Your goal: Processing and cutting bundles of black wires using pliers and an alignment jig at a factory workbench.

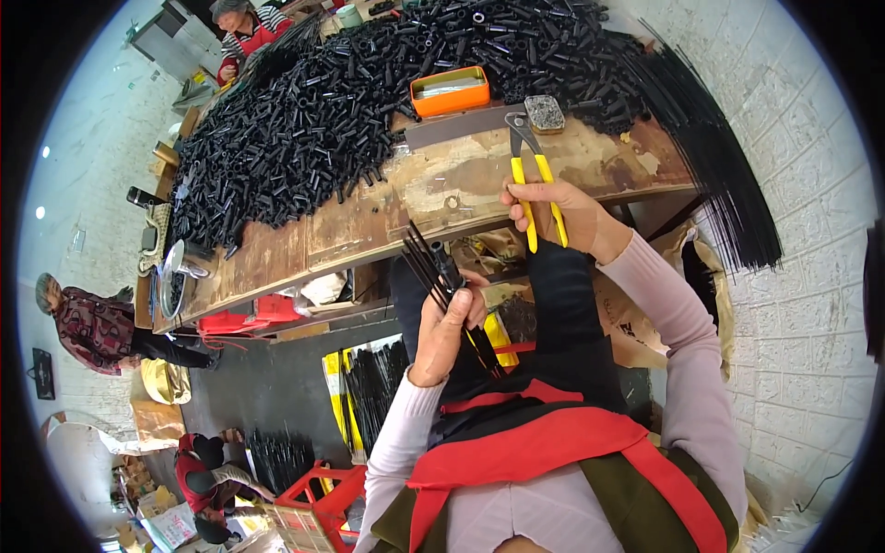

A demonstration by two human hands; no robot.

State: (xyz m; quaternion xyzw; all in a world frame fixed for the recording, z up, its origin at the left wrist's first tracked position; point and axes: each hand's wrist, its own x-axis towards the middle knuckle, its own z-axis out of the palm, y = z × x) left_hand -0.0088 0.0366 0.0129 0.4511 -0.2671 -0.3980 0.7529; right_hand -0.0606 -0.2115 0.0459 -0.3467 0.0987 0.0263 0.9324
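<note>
My left hand (441,339) is closed around a small bundle of thin black rods (421,261), held above my lap just off the table edge. Among the rods is a thicker black tubular piece (448,273). Yellow-handled pliers (518,173) are in my right hand (576,210), fingers wrapped on the handles. Their dark jaws point away from me over the table, beside a small clear box (545,113) of tiny greyish parts. The handles are spread a little; I cannot make out anything between the jaws.
A large heap of black tubular pieces (304,129) covers the back of the wooden table (350,221). An orange box (452,104) and a dark flat strip (461,127) lie before it. Long black rods (728,175) overhang the right end. Other people (92,323) are around the room.
</note>
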